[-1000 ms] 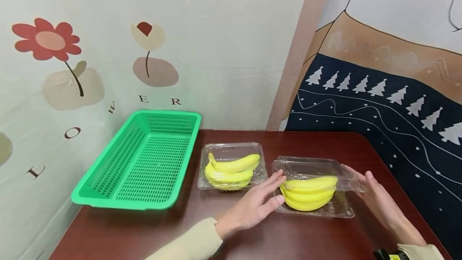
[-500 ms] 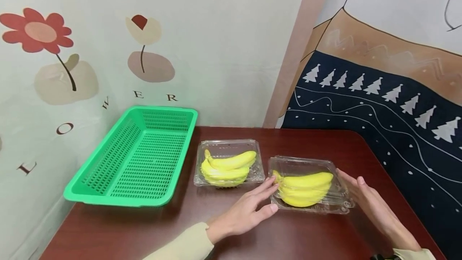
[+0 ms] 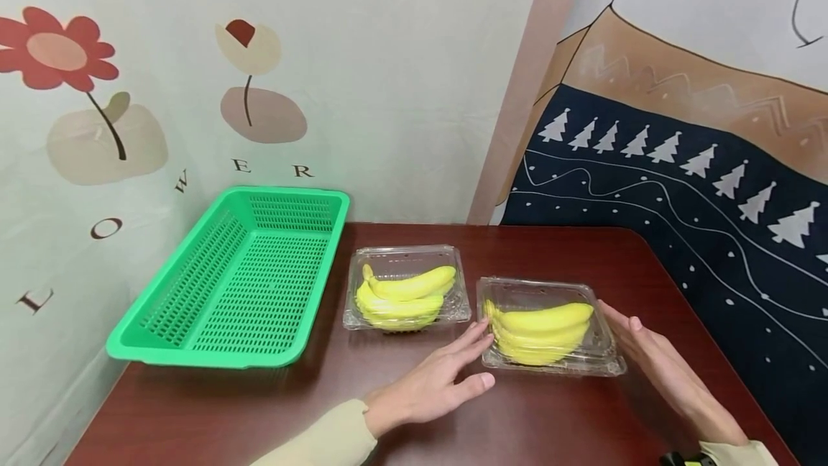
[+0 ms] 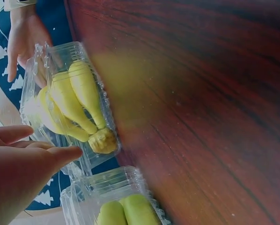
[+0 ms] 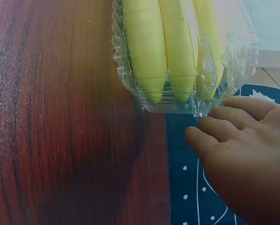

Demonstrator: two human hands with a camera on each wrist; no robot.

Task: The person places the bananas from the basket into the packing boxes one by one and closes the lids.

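A clear plastic clamshell box [image 3: 576, 293] with a bunch of yellow bananas [image 3: 543, 329] inside lies on the table with its lid down over the fruit. At its left side is my left hand [image 3: 430, 383], fingers straight and fingertips at the box's edge. My right hand [image 3: 666, 362] is at the right side, its fingers extended along that edge. In the right wrist view the fingertips [image 5: 219, 126] come right up to the box's corner; whether they touch is hard to tell. Neither hand grips anything.
A second clear clamshell box [image 3: 404, 257] holding bananas [image 3: 404, 297] sits just left of the first. Farther left stands a green plastic basket [image 3: 259, 293] with slotted walls. Printed cloth [image 3: 401, 92] hangs behind the dark red table [image 3: 537, 423].
The lid of the right box has come down over the bananas; a second ago it stood partly raised. Both hands stay at the box's sides, and the head view has shifted slightly.
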